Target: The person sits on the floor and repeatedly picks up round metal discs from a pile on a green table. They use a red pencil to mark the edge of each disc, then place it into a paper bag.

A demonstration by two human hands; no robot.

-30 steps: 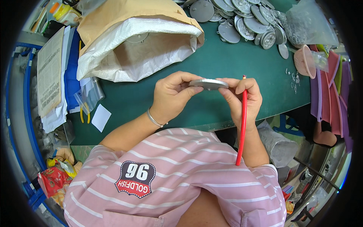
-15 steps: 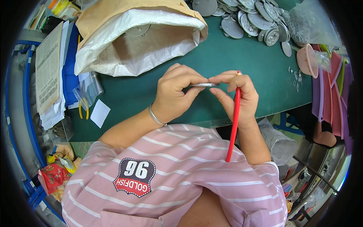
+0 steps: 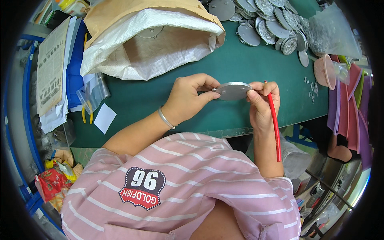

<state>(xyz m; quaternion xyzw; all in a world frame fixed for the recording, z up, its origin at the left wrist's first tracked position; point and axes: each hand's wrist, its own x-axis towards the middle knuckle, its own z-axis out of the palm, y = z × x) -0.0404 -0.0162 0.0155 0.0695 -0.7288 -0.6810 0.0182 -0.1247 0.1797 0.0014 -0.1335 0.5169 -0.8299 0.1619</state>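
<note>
A flat grey metal medal is held up between my two hands over the green table, its smooth face tilted into sight. My left hand pinches its left edge with thumb and fingers, at a small loop. The thumb and fingers of my right hand grip the opposite edge. Tucked in the same right hand is a slim red pencil, its long end hanging down beside the wrist. Several similar medals, some with raised patterns, lie heaped at the far right.
A paper sack with a white lining lies at the far left, mouth toward me, a medal inside. Small metal rings lie near a pink cup and a plastic bag. Left are papers, yellow-handled pliers and a white card.
The medal has turned from edge-on to show its flat face and shifted slightly right. My right hand has moved right and now grips its edge; the pencil has swung right with it.
</note>
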